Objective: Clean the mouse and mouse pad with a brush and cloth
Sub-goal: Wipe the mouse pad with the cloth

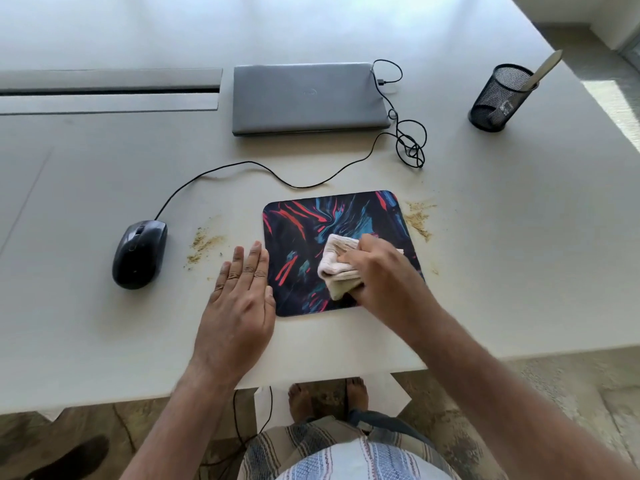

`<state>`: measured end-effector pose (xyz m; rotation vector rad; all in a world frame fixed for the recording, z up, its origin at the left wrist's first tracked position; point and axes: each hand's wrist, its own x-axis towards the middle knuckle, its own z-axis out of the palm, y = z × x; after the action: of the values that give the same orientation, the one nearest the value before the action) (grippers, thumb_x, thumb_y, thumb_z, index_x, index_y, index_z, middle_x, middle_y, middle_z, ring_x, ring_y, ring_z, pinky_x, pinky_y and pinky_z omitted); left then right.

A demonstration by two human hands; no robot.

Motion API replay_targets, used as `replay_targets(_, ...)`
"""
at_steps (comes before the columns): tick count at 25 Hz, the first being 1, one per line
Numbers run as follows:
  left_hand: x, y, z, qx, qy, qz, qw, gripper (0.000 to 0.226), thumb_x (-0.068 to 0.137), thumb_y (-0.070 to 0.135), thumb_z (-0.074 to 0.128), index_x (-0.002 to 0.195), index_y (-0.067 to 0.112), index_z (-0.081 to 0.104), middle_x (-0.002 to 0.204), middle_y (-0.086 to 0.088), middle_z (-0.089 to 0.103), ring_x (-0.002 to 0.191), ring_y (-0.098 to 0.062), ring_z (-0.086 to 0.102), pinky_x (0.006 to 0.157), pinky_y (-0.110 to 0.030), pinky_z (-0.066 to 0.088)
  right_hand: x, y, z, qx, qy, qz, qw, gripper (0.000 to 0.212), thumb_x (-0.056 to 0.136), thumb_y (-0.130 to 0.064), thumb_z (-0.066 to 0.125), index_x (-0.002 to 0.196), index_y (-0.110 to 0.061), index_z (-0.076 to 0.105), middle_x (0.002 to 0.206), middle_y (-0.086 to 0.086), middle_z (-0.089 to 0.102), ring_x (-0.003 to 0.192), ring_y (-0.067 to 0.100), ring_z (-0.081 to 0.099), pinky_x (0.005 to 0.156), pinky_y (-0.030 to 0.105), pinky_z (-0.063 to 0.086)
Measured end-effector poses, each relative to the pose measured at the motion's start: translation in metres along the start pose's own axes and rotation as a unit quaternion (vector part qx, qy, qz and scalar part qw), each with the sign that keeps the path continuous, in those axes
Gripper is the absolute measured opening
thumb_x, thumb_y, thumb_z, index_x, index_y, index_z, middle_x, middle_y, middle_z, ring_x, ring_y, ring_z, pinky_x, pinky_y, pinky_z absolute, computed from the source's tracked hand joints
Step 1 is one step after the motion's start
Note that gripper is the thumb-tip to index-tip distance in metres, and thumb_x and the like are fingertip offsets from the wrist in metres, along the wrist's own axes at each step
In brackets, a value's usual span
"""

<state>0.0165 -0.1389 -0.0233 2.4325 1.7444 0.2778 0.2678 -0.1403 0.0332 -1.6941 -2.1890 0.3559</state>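
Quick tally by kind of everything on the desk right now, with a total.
Mouse: 1
Mouse pad: 1
Cloth, held in the right hand: 1
Closed laptop: 1
Mesh pen cup: 1
Crumb patches: 2
Total: 7
The left hand lies flat beside the pad.

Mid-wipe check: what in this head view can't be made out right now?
- Mouse pad under the cloth: hidden by cloth and right hand.
- Pad's left edge: partly covered by the left hand.
- Tool in the mesh cup: lower end hidden inside.
- Laptop logo: too small.
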Motion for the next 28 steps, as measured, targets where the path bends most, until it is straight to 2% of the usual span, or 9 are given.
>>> replay_targets(3,0.000,-0.001,0.000,0.005,-0.001,0.003,1.000,0.062,0.105,0.030,0.019,0.163,0.009,0.016,0.172,-0.005,0.009,0.160,-0.019,0.001,0.129,-0.041,0.009,-0.015,-0.029,0.014,0.030,-0.067,-0.062,0.995,0.033,0.081,-0.017,0.086,0.112,-0.012,0.075,0.104,0.003,0.062,0.091,0.019,0.058,0.076,0.035,0.057)
replay_targets(5,0.000,-0.002,0.000,0.003,-0.003,0.003,1.000,0.062,0.106,0.030,0.020,0.163,0.009,0.014,0.172,-0.004,0.008,0.160,-0.018,0.000,0.129,-0.041,0.009,-0.032,-0.019,0.001,0.039,-0.097,-0.054,0.993,0.038,0.081,-0.019,0.088,0.117,-0.013,0.077,0.107,0.002,0.065,0.094,0.017,0.060,0.080,0.033,0.059)
replay_targets(7,0.000,-0.002,0.001,0.000,-0.003,0.002,1.000,0.062,0.106,0.031,0.019,0.164,0.010,0.013,0.173,-0.003,0.007,0.160,-0.018,-0.001,0.129,-0.042,0.010,-0.029,0.001,-0.007,0.025,-0.044,-0.004,0.999,0.040,0.081,-0.018,0.088,0.119,-0.012,0.078,0.105,0.003,0.066,0.091,0.018,0.062,0.080,0.036,0.061)
replay_targets(9,0.000,-0.002,0.001,0.001,-0.002,0.003,1.000,0.062,0.106,0.030,0.020,0.164,0.010,0.014,0.173,-0.003,0.008,0.160,-0.018,0.000,0.129,-0.042,0.010,-0.019,-0.006,-0.001,0.010,-0.017,-0.010,1.000,0.037,0.082,-0.017,0.086,0.117,-0.011,0.078,0.104,0.005,0.065,0.092,0.021,0.062,0.080,0.039,0.060)
replay_targets(13,-0.001,-0.003,0.000,0.004,-0.002,0.007,1.000,0.062,0.106,0.030,0.020,0.163,0.009,0.015,0.173,-0.004,0.008,0.160,-0.018,0.000,0.129,-0.042,0.010,-0.037,-0.033,0.010,0.069,-0.110,-0.084,0.988,0.035,0.083,-0.024,0.084,0.116,-0.013,0.077,0.110,0.004,0.066,0.100,0.021,0.062,0.087,0.033,0.057)
replay_targets(18,0.000,-0.003,0.002,-0.001,-0.005,0.004,1.000,0.062,0.106,0.031,0.019,0.164,0.011,0.012,0.173,-0.003,0.006,0.160,-0.017,-0.002,0.129,-0.043,0.011,-0.032,0.030,-0.024,0.012,-0.012,0.029,0.999,0.034,0.078,-0.018,0.090,0.111,-0.014,0.080,0.096,0.003,0.063,0.083,0.019,0.062,0.074,0.042,0.061)
replay_targets(20,0.000,-0.004,0.002,0.001,-0.008,0.007,1.000,0.062,0.106,0.030,0.019,0.164,0.011,0.011,0.173,-0.004,0.006,0.160,-0.018,-0.002,0.129,-0.044,0.012,-0.018,0.006,-0.007,0.021,-0.005,0.011,1.000,0.033,0.080,-0.017,0.089,0.111,-0.013,0.080,0.101,0.004,0.065,0.089,0.020,0.062,0.078,0.040,0.061)
replay_targets(24,0.000,-0.003,0.002,0.004,-0.008,0.005,1.000,0.062,0.105,0.030,0.019,0.163,0.010,0.014,0.172,-0.005,0.009,0.160,-0.018,0.002,0.129,-0.044,0.014,-0.038,-0.021,0.001,0.069,-0.090,-0.063,0.992,0.044,0.079,-0.016,0.090,0.121,-0.012,0.077,0.108,0.004,0.068,0.095,0.017,0.063,0.085,0.027,0.056)
replay_targets(28,0.001,-0.003,0.002,0.001,-0.003,0.005,1.000,0.061,0.105,0.030,0.018,0.163,0.010,0.015,0.172,-0.005,0.011,0.160,-0.018,0.002,0.129,-0.044,0.014,-0.017,0.032,-0.020,0.007,0.000,0.029,1.000,0.037,0.081,-0.020,0.089,0.116,-0.013,0.079,0.100,0.002,0.063,0.086,0.016,0.060,0.077,0.039,0.061)
